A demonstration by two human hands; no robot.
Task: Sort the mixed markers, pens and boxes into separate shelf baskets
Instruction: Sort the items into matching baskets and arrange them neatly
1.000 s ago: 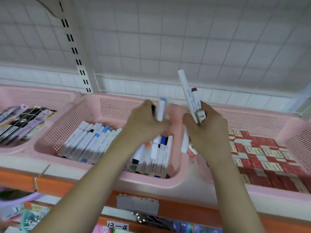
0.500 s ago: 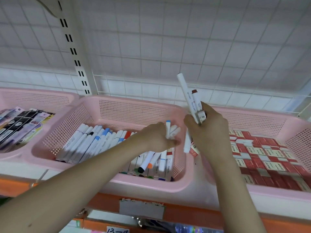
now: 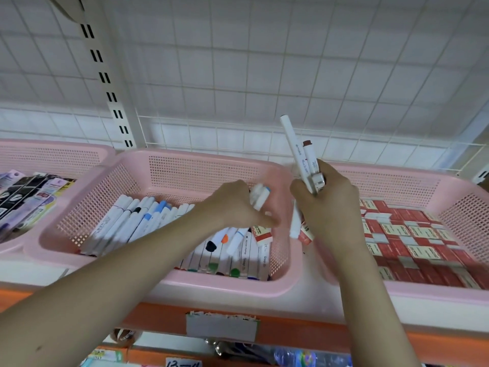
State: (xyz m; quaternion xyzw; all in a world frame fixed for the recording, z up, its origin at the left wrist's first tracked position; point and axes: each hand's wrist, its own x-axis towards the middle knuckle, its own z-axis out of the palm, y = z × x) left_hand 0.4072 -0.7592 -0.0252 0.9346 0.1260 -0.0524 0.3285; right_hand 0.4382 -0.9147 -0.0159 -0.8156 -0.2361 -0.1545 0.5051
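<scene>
Blurred by motion, the left hand [image 3: 238, 205] grips white markers [image 3: 259, 198] over the middle basket [image 3: 164, 280] near its right edge, while the right hand [image 3: 328, 207] clutches a bundle of pens [image 3: 300, 160].

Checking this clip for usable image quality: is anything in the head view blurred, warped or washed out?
Head view: the markers gripped in the left hand are smeared by motion blur; the right hand and its upright markers stay sharp. Wide-angle distortion bows the wire grid and the middle basket. Lighting is soft and even, slightly hazy, without harsh glare or hard shadows.
</scene>
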